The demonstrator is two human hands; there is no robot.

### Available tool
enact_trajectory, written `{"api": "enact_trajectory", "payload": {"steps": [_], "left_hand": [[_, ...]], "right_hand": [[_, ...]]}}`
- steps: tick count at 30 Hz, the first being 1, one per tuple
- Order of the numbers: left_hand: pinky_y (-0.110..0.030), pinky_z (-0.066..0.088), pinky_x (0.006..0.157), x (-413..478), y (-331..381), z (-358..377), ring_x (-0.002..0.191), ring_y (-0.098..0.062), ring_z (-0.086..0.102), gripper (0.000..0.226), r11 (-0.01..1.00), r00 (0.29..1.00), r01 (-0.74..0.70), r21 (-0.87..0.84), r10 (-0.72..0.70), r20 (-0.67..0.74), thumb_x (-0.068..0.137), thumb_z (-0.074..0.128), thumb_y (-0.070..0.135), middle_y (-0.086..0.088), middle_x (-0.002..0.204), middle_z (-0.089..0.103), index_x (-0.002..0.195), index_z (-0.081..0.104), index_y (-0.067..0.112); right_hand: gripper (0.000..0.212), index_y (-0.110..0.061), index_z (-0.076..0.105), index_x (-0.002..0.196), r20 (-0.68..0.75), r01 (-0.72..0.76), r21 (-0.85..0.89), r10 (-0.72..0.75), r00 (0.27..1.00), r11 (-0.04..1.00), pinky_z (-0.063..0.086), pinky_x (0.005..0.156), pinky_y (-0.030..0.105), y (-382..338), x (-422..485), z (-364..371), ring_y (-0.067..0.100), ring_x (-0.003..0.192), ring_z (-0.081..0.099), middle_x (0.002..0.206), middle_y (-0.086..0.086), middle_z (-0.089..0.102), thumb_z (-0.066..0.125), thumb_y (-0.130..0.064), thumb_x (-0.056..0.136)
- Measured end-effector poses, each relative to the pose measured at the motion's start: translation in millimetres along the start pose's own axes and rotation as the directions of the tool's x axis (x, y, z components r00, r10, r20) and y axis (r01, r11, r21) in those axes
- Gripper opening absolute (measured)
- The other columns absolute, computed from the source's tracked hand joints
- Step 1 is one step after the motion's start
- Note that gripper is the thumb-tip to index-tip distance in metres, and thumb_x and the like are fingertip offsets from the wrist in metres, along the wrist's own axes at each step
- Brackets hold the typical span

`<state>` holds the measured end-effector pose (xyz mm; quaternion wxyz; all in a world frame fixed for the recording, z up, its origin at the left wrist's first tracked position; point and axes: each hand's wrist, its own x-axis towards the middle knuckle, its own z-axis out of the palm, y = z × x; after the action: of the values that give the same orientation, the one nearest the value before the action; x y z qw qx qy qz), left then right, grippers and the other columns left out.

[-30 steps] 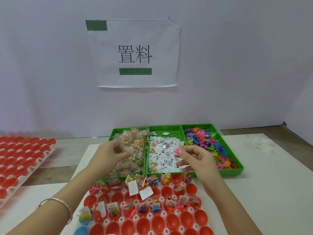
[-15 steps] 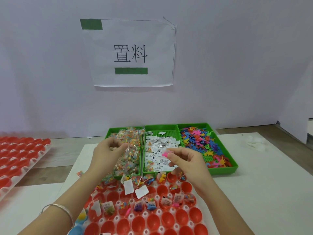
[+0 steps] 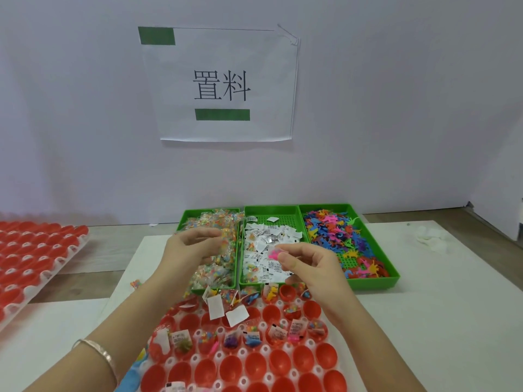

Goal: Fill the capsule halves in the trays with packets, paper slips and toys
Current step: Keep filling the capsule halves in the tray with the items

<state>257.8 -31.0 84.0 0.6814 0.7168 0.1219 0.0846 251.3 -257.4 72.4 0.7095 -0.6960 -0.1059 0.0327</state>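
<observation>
White tabletop, pale wall behind. Right grip: thumb and fingertips pinched on one pink toy, raised above the slips bin, probably so I can check it is a single piece. Left grip: fingers curled over the packets bin; whether a packet is pinched I cannot tell. Toys bin lies furthest right. All three bins butt against the capsule tray, which I judge keeps reaches short. Capsule halves: far rows hold packets, slips, toys; near rows sit bare. Likely target is a far half lacking its toy.
</observation>
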Motion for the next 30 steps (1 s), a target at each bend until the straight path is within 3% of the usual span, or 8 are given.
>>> {"api": "enact_trajectory", "payload": {"steps": [3,7,11,15,17,21,25,30], "left_hand": [[-0.020,0.056,0.062,-23.6,6.1,25.3,0.076,-0.017,0.074,0.017,0.998,0.989,0.034,-0.053,-0.026,0.149,0.076,0.076,0.009,-0.005,0.082,0.076,0.092,0.071,0.010],[-0.024,0.060,0.068,-43.4,12.3,46.6,0.082,-0.023,0.074,0.038,0.991,0.960,0.071,-0.115,-0.036,0.278,0.064,0.080,0.025,-0.011,0.086,0.076,0.096,0.071,0.007],[-0.026,0.060,0.070,-46.1,18.4,50.6,0.074,-0.019,0.074,0.012,0.976,0.954,0.110,-0.188,-0.051,0.296,0.083,0.070,0.006,-0.008,0.081,0.076,0.095,0.071,0.007],[-0.024,0.058,0.065,-48.8,21.4,48.3,0.070,-0.016,0.072,0.011,0.975,0.930,0.122,-0.187,-0.046,0.365,0.088,0.065,0.005,-0.006,0.083,0.076,0.091,0.074,0.010],[-0.022,0.057,0.064,-51.4,22.0,47.0,0.078,-0.020,0.073,0.007,0.974,0.927,0.115,-0.197,-0.034,0.373,0.079,0.074,0.013,-0.010,0.091,0.076,0.086,0.077,0.015],[-0.021,0.057,0.066,-58.5,21.6,42.0,0.082,-0.019,0.073,0.031,0.982,0.930,0.067,-0.178,0.003,0.367,0.061,0.081,0.020,-0.009,0.088,0.076,0.091,0.073,0.012],[-0.026,0.060,0.073,-68.8,20.3,31.6,0.083,-0.021,0.073,0.024,0.991,0.948,0.021,-0.130,0.022,0.318,0.075,0.077,0.007,-0.011,0.089,0.076,0.098,0.071,0.005],[-0.031,0.060,0.075,-96.4,13.2,9.9,0.081,-0.021,0.072,0.017,0.979,0.954,-0.193,0.060,0.173,0.246,0.082,0.075,0.010,0.001,0.091,0.076,0.096,0.074,0.019]], "right_hand": [[0.013,-0.022,0.078,0.092,0.046,0.024,0.052,-0.026,0.999,0.998,0.054,0.064,0.021,-4.3,-3.0,5.3,0.008,0.077,0.066,0.091,0.003,0.075,0.074,-0.022,0.080],[0.018,-0.022,0.078,0.095,0.054,0.076,0.046,-0.079,0.995,0.996,0.055,0.064,0.022,-9.5,-6.1,8.2,0.013,0.070,0.067,0.081,0.005,0.074,0.076,-0.024,0.077],[0.040,-0.021,0.070,0.107,0.016,0.044,0.074,-0.046,0.999,0.996,0.055,0.065,0.024,-15.5,-4.9,-2.4,0.017,0.067,0.068,0.073,0.005,0.071,0.081,-0.020,0.069],[0.061,-0.024,0.061,0.115,0.051,-0.010,0.108,0.004,0.999,0.994,0.055,0.064,0.024,-19.0,-6.2,-6.9,0.018,0.068,0.068,0.074,0.008,0.071,0.085,-0.027,0.059],[0.058,-0.027,0.063,0.113,0.047,0.001,0.083,-0.005,0.999,0.997,0.054,0.063,0.023,-16.7,-6.0,-5.0,0.015,0.068,0.067,0.073,0.005,0.070,0.085,-0.030,0.060],[0.037,-0.023,0.073,0.103,0.073,-0.013,0.085,0.007,0.997,0.996,0.056,0.062,0.024,-13.9,-11.0,3.8,0.013,0.076,0.068,0.078,-0.005,0.071,0.079,-0.028,0.067],[0.023,-0.013,0.074,0.103,0.115,-0.040,0.077,0.031,0.993,0.996,0.057,0.058,0.026,-15.6,-21.0,15.9,0.027,0.074,0.070,0.089,0.014,0.075,0.074,-0.014,0.080],[0.021,-0.018,0.076,0.091,0.076,0.077,-0.015,-0.076,0.994,0.997,0.058,0.061,0.027,-24.1,-43.0,23.7,0.026,0.074,0.072,0.083,0.011,0.075,0.077,-0.022,0.071]]}}
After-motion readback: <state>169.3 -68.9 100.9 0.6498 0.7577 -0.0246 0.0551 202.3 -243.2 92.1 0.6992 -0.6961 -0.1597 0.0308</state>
